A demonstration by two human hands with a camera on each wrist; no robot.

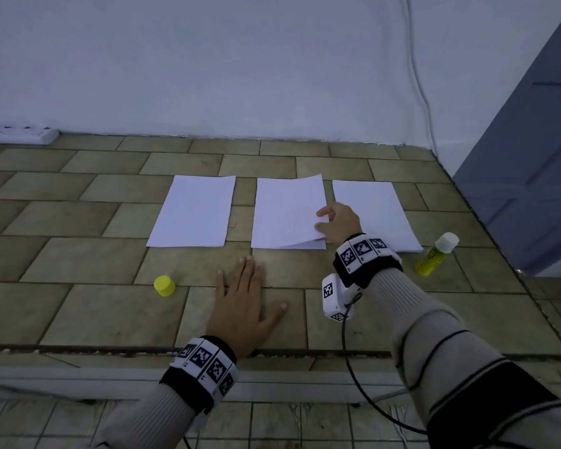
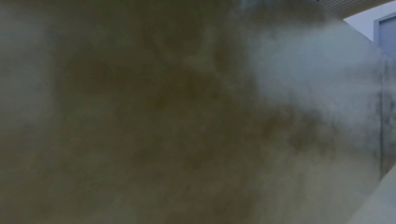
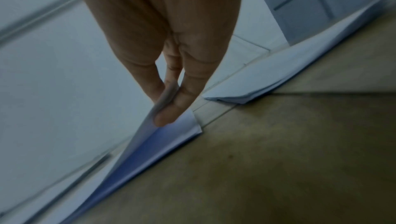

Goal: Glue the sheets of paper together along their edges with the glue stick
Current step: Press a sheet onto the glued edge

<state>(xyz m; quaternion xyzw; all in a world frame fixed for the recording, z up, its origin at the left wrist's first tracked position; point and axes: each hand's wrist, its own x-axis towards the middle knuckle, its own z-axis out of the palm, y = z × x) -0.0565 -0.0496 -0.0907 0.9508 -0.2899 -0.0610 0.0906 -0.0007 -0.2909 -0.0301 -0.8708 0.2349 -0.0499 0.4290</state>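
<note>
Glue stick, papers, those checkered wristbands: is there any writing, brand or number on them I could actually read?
Glue stick: dark print on its green label, too blurred to read.
Wristbands: black-and-white square code patterns, with tiny marks too small to read.
Paper sheets: blank.
Yellow cap: no text.

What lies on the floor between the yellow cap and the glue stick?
In the head view, the left hand lies flat on the tiles between the cap and the glue stick; the right forearm also crosses above that stretch.
</note>
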